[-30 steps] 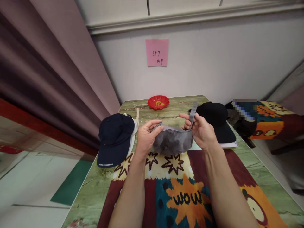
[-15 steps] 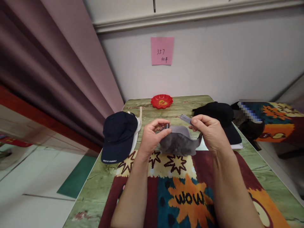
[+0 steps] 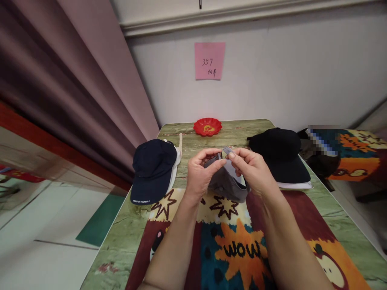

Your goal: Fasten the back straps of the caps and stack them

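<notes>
A grey cap (image 3: pixel 227 186) hangs between my hands above the patterned mat. My left hand (image 3: pixel 203 169) is closed, with thumb and forefinger pinching a small dark metal buckle (image 3: pixel 219 155) at one side of the cap's back opening. My right hand (image 3: pixel 249 164) pinches the grey strap (image 3: pixel 227 150) near its end, and the tip points up and left beside the buckle. Strap tip and buckle are very close; whether they touch I cannot tell. The fingers hide part of the cap's opening.
Navy cap (image 3: pixel 154 169) over a pale one, at the left. Black cap (image 3: pixel 278 155) on the right, on something white. A red scalloped dish (image 3: pixel 207 127) stands at the back of the wood-patterned table (image 3: pixel 109 249). A colourful mat (image 3: pixel 238 249) lies in front.
My right hand has moved left with the strap, bringing its tip close to the buckle. The cap's back opening has drawn together into a loop.
</notes>
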Demonstrator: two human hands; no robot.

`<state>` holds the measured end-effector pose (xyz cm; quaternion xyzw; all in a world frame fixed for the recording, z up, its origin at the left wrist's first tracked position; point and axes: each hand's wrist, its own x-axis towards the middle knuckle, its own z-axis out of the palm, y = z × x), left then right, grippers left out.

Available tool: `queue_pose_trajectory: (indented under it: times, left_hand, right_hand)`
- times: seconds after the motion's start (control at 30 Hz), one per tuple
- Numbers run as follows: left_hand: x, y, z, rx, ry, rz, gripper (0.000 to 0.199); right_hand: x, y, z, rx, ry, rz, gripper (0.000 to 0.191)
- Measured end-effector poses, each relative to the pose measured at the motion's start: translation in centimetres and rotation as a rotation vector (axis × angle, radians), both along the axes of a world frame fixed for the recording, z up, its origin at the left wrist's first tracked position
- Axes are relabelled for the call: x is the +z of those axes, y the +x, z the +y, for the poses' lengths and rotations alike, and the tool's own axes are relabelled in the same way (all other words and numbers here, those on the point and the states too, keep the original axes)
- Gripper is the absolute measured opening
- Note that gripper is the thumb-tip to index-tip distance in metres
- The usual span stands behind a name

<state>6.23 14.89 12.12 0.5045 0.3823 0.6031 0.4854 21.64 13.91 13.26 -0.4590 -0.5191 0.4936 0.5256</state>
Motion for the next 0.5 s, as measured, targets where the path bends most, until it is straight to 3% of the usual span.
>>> queue_pose_trajectory:
  times: [0.2,0.5]
  left_hand:
    - [-0.33,0.33,0.31,-0.052,-0.085,-0.17,0.033]
    - [-0.85,0.5,0.43,-0.146,-0.17,-0.271,0.032]
  right_hand:
    - [-0.66,-0.36,0.53,-0.027,-0.072,0.178,0.04]
    - [-1.05,-0.49,0.5,0.202,-0.132,0.189,0.037]
